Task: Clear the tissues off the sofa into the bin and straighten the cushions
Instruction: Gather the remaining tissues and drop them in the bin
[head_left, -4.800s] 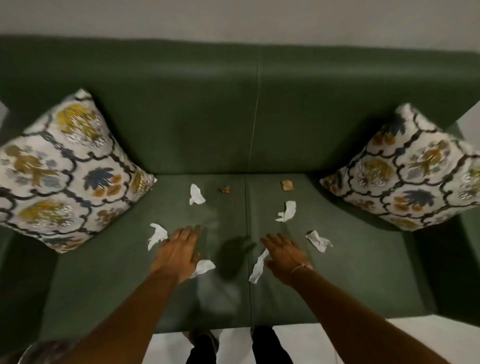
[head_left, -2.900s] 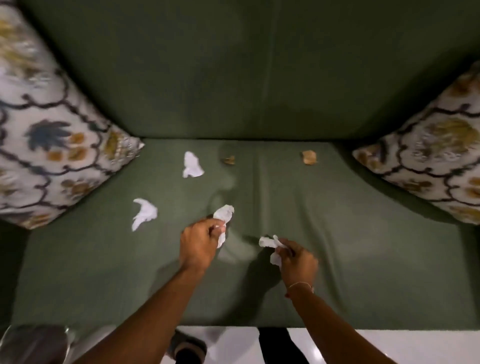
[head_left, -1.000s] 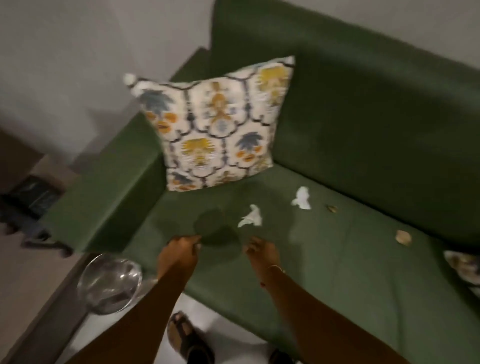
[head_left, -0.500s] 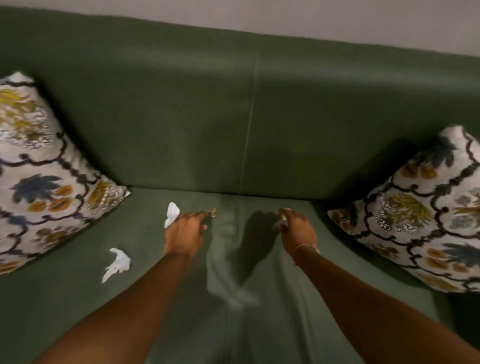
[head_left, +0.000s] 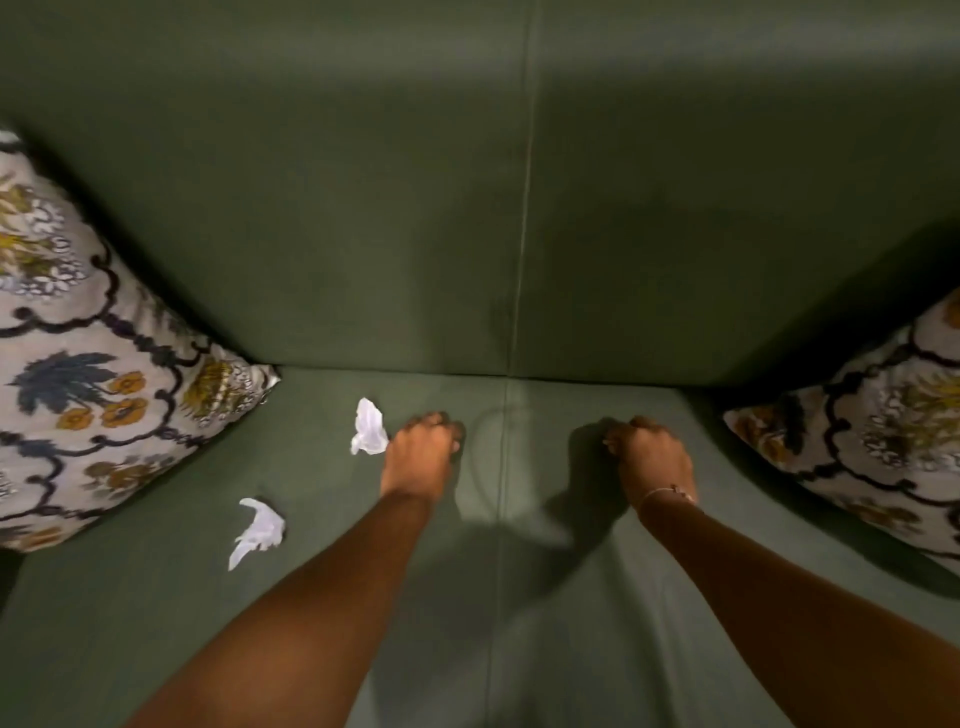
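Two crumpled white tissues lie on the green sofa seat (head_left: 156, 623): one tissue (head_left: 370, 427) just left of my left hand, the other tissue (head_left: 258, 531) nearer the front. My left hand (head_left: 421, 452) rests on the seat near the backrest with its fingers curled shut. My right hand (head_left: 652, 457), with a thin bracelet at the wrist, is curled shut the same way to the right of the seat seam. The two small brown scraps that lay at these spots are out of sight under the fingers. A patterned cushion (head_left: 78, 364) leans in the left corner, and another cushion (head_left: 883, 426) in the right.
The sofa backrest (head_left: 467, 208) rises straight behind my hands. The seat seam (head_left: 501, 519) runs between my forearms. No bin is in view.
The view has moved closer to the seat. Both hands, whose fingertips touched the brown scraps half a second ago, have closed over them. The two tissues lie as before.
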